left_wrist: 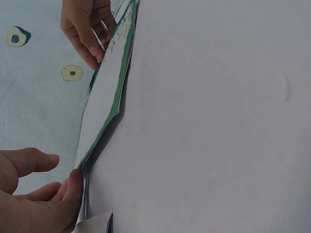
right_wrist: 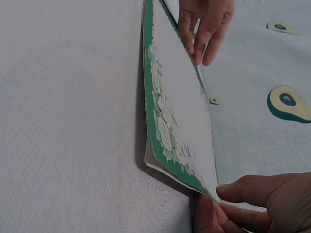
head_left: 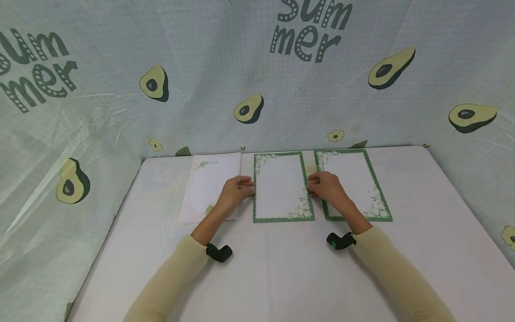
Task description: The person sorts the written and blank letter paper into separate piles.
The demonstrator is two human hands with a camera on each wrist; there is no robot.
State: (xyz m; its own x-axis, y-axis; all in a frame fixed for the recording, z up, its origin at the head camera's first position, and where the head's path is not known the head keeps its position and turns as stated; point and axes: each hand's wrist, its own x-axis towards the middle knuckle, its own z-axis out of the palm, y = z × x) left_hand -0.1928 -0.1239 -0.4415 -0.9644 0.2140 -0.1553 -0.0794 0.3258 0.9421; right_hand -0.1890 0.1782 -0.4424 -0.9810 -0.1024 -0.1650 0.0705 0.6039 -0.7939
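Observation:
A green-bordered sheet of paper (head_left: 280, 188) with white flowers in its corners lies between the two hands in the head view. At its left edge is my left hand (head_left: 234, 193); in the left wrist view, the fingertips (left_wrist: 74, 187) touch that edge while the thumb stands apart. My right hand (head_left: 327, 188) pinches the opposite edge, thumb (right_wrist: 231, 192) on top and fingers below, as the right wrist view shows. Beneath the front corner, a pale layer of paper shows. The right hand and wrist partly cover a second green-bordered sheet (head_left: 356, 179).
Left of the middle sheet lies a pale sheet with a floral print (head_left: 209, 183), partly behind the left hand. All the paper is on a white-covered table (head_left: 265, 268). An avocado-print cloth (head_left: 201, 58) hangs behind and at the sides. Each wrist wears a black camera (head_left: 219, 253).

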